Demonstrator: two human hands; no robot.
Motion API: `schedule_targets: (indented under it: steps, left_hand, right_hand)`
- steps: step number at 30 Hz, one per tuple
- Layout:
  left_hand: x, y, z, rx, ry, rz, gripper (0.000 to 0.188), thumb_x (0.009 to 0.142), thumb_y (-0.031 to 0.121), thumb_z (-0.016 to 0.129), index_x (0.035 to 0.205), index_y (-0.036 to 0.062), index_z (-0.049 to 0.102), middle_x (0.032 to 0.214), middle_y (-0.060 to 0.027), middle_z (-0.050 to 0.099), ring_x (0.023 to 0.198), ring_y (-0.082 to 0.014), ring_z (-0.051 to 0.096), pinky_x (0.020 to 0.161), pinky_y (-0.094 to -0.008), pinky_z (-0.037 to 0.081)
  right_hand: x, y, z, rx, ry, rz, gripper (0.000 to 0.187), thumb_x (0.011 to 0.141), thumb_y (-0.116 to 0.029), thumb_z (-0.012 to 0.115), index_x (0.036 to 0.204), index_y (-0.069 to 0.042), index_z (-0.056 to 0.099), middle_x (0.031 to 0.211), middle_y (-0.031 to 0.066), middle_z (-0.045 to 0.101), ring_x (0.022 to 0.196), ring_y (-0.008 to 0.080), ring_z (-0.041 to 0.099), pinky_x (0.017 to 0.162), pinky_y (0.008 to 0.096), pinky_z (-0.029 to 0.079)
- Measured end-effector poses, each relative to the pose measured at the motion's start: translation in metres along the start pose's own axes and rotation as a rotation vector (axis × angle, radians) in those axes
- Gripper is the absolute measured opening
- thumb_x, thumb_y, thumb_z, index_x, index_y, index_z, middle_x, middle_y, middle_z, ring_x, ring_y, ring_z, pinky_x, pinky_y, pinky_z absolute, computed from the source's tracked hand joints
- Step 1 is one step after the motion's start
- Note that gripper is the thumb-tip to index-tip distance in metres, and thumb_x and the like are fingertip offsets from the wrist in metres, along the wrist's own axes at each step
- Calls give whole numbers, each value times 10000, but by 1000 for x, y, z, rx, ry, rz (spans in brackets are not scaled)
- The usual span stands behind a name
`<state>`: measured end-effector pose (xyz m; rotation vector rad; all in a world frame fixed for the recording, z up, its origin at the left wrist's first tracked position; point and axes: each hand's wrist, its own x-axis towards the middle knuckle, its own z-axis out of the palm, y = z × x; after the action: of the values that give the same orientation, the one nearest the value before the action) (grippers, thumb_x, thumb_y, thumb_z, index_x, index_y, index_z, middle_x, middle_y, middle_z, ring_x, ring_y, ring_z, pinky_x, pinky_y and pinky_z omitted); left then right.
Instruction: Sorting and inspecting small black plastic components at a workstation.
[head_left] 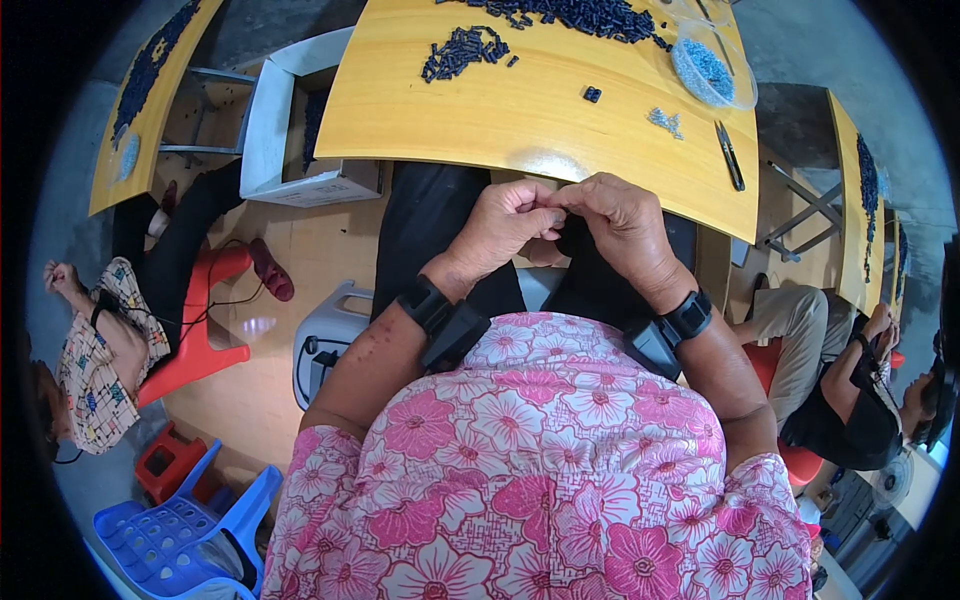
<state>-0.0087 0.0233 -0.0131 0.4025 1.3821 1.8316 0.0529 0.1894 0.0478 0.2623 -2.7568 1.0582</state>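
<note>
Just off the table's near edge, my left hand (508,228) and my right hand (622,228) meet above my lap. The fingers of both are pinched closed, tip to tip. Whatever lies between them is too small or hidden to make out. Beyond them is the yellow table (440,120). On it, nearest my right hand, lie a small heap of pale, clear bits (666,123) and a pair of dark thread snips (730,156). A tiny cluster of dark pieces (592,94) sits a little farther in.
Dark short tubular pieces (465,52) lie loose, with a larger pile (580,15) behind. A clear bowl (745,92) holds light blue bits. An open white box (268,130) stands left of the table. People sit at tables either side; a blue stool (170,535) is lower left.
</note>
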Motion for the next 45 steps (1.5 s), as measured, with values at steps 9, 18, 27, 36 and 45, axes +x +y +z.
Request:
schedule_targets:
  steps: [9, 18, 27, 36, 45]
  left_hand:
    - [-3, 10, 0, -118, 35, -24, 131, 903, 77, 581, 994, -15, 604, 888, -46, 608, 791, -104, 601, 760, -253, 536]
    - [-3, 6, -1, -208, 19, -14, 134, 912, 95, 577, 991, -12, 594, 877, -45, 596, 778, -103, 585, 767, -258, 535]
    - [-2, 9, -2, -189, 55, -37, 120, 903, 82, 574, 980, -7, 597, 871, -46, 604, 781, -111, 596, 752, -249, 528]
    - [-9, 6, 0, -169, 54, -40, 138, 909, 90, 557, 1004, -1, 597, 881, -51, 624, 774, -123, 623, 724, -239, 518]
    - [-7, 11, -4, -135, 49, -32, 168, 915, 121, 569, 1028, 1, 601, 875, -33, 627, 785, -102, 618, 731, -231, 506]
  right_hand:
    - [-11, 3, 10, 557, 153, 331, 250, 768, 43, 626, 989, -59, 683, 862, 72, 678, 803, 175, 649, 723, 279, 510]
    - [-11, -2, 10, 379, 149, 311, 186, 780, 30, 647, 942, -47, 696, 915, 65, 675, 846, 145, 632, 763, 258, 498]
    - [-9, 1, 19, 628, 170, 393, 188, 788, 63, 611, 934, -24, 690, 922, 86, 666, 856, 155, 636, 781, 262, 510]
    - [-14, 4, 23, 366, 162, 228, 255, 778, 93, 577, 950, -62, 685, 899, 94, 653, 839, 206, 642, 782, 277, 501]
    - [50, -3, -1, 68, 152, 59, 227, 724, 39, 578, 910, -43, 678, 859, 154, 631, 811, 331, 618, 724, 353, 496]
